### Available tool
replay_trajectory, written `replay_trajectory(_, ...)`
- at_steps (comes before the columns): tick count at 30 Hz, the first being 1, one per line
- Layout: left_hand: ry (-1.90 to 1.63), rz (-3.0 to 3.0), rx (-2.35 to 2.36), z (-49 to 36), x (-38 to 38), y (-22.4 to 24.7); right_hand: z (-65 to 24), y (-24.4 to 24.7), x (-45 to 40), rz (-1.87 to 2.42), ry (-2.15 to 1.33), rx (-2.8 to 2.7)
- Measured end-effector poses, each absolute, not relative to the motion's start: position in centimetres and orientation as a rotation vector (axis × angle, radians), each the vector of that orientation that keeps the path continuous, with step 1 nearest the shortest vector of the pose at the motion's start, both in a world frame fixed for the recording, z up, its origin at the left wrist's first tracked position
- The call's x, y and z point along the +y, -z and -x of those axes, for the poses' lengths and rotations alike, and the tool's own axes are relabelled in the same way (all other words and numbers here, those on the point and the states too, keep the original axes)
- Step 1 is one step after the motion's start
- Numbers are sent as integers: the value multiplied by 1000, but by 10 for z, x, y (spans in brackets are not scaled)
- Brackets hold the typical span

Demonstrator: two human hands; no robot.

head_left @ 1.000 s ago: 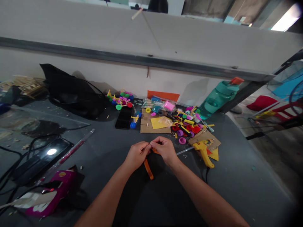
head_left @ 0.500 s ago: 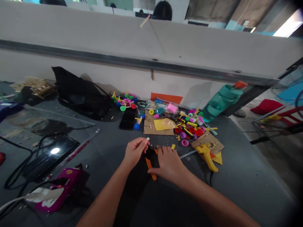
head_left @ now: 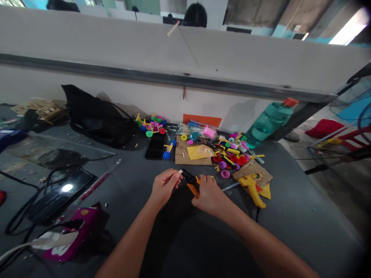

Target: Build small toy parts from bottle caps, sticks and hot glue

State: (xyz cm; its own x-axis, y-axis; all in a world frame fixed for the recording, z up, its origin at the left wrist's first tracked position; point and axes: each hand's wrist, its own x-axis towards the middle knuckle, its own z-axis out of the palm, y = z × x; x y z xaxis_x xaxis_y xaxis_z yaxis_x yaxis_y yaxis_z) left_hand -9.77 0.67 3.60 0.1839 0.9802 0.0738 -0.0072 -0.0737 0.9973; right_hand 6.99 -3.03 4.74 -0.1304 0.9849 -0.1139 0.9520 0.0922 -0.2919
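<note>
Between the thumb and fingers of my left hand (head_left: pixel 164 188) is a small pale stick piece (head_left: pixel 180 171), only its end showing. My right hand (head_left: pixel 211 196) is wrapped round the orange handles of a pair of pliers (head_left: pixel 191 189). Their dark jaws point left and meet or nearly meet the pale piece; I cannot tell whether they grip it. Beyond my hands lies a cardboard piece (head_left: pixel 180 157) with a yellow sheet (head_left: pixel 197 152) on it. Right of it is a heap of coloured plastic caps and small parts (head_left: pixel 232 154).
A yellow glue gun (head_left: pixel 252 190) lies right of my hand. A teal water bottle (head_left: pixel 265 125) leans at the back right. A black phone (head_left: pixel 155 146) and black bag (head_left: pixel 95 119) lie at the back left. A magenta power strip (head_left: pixel 72 235) with cables is front left.
My right hand has closed round the pliers' handles and raised them, swinging the jaws toward the pale piece. My left hand has barely moved.
</note>
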Motion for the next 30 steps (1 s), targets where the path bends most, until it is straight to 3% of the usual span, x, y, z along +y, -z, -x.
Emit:
replay_trajectory(4,-1116,-1377,1032,95,7,-33,-92,-47,-27,2004,-648,-2016)
replay_trajectory(11,-1099,-1556,1028,92,7,-31,-88,-54,-39,1626,-985,-1874)
replay_trajectory(20,-1014,-1619,901,93,5,-27,-80,-48,-45,1557,-605,-2014)
replay_trajectory(30,-1063,-1706,859,94,9,-25,-80,-48,-45,1557,-654,-2047)
